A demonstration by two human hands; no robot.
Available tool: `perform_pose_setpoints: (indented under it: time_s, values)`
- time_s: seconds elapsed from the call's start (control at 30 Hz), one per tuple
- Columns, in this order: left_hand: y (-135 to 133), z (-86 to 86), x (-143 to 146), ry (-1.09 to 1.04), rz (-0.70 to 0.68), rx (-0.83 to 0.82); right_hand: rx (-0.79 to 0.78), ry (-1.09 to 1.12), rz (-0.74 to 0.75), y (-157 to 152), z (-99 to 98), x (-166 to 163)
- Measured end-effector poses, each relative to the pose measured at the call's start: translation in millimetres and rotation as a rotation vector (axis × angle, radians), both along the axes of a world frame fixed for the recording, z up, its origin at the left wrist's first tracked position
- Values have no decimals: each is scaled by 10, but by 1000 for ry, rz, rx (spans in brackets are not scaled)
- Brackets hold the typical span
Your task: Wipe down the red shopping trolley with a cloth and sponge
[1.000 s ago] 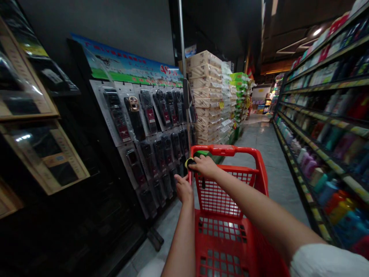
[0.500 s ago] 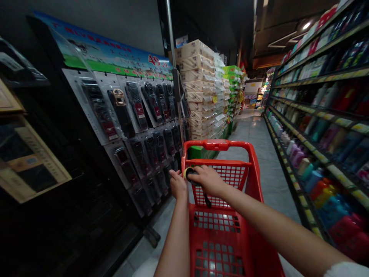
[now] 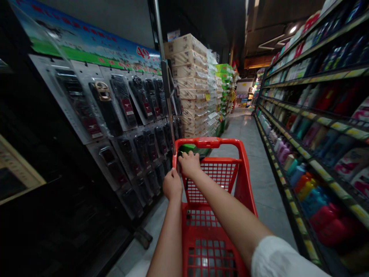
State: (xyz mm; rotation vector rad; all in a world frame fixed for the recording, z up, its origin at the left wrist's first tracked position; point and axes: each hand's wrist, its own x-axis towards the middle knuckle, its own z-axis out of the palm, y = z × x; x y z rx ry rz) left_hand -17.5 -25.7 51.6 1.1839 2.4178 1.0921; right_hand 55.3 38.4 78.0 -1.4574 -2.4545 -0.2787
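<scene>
A red plastic shopping cart [image 3: 242, 181] stands in front of me in a shop aisle, its handle bar at the far end. My left hand [image 3: 172, 185] is closed in a fist against the cart's left upright. Just above it, my right hand [image 3: 189, 163] has its fingers curled at the cart's top left corner. A dark bit shows under its fingers; the rest is hidden. A white sleeve covers my right upper arm at the bottom edge.
A rack of packaged black goods [image 3: 123, 107] hangs close on the left, with a metal pole [image 3: 163, 73] beside it. Stacked cartons [image 3: 188, 77] follow farther along. Shelves of bottles [image 3: 302, 130] line the right. The tiled aisle floor [image 3: 253, 150] runs ahead.
The cart and I have moved forward along the rack. My right hand shifted left to the cart's corner, and the black, yellow-rimmed object it held is now mostly hidden. My left hand closed.
</scene>
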Motion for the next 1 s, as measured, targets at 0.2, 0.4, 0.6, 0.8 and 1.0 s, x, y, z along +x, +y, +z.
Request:
perform_pose_setpoints:
  time_s: [0.2, 0.4, 0.6, 0.8, 1.0]
  values:
    - [12, -48, 37, 171, -58, -56, 51, -9, -15, -42, -125, 267]
    - [-5, 2, 32, 157, -92, -65, 48, -53, -157, -89, -153, 1148]
    - [-42, 42, 42, 135, -95, -63, -34, -145, -244, -12, 70, 1753]
    - [-14, 22, 29, 128, -83, -59, 17, -231, -234, 140, 352, 2016]
    - [41, -41, -40, 98, -87, -12, 24, -238, -249, -22, -10, 1928]
